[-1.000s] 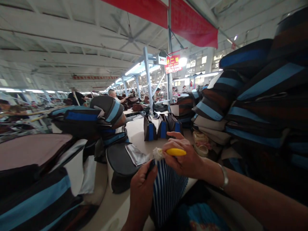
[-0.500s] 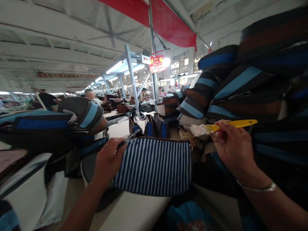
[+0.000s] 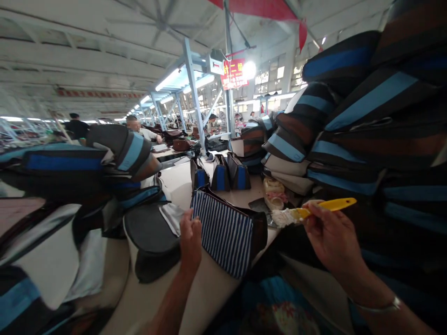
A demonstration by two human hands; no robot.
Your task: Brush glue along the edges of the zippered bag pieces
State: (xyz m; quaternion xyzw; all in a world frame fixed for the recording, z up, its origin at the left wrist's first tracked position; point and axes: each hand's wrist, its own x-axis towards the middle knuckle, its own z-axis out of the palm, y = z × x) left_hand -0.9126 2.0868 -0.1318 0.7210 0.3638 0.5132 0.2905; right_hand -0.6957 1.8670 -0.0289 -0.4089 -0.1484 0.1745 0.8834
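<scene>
- Two bare hands showed in the head view, well apart from each other.
- Right hand (image 3: 330,237) had a flat yellow-handled brush (image 3: 337,204) clamped between thumb and fingers; frayed whitish bristles (image 3: 284,217) pointed left, handle end right.
- Silver-coloured metal bracelet (image 3: 396,304) sat on the right wrist.
- Blue-and-white striped fabric pouch (image 3: 223,232) stood on the pale smooth tabletop (image 3: 213,298), between the hands, striped face toward the person, dark end panel at right.
- Left hand (image 3: 191,237) was at the pouch's left edge, fingers partly curled; could not tell whether they touched or gripped it.
- Three small dark-grey pouches with blue vertical bands (image 3: 220,177) stood in a row just behind the striped one.
- Dark-grey rounded bag piece (image 3: 150,232) lay left of the left hand, shiny silver sheet (image 3: 171,218) on top.
- Beige object with a pink patch (image 3: 274,190) sat near the bristles, beyond them; kind unclear.
- Tall pile of dark bags with blue and brown bands (image 3: 366,102) filled the right side; lower stack of dark blue-banded bags (image 3: 66,163) at left.
- Person in a light top (image 3: 150,135) was in the background, left of centre.
</scene>
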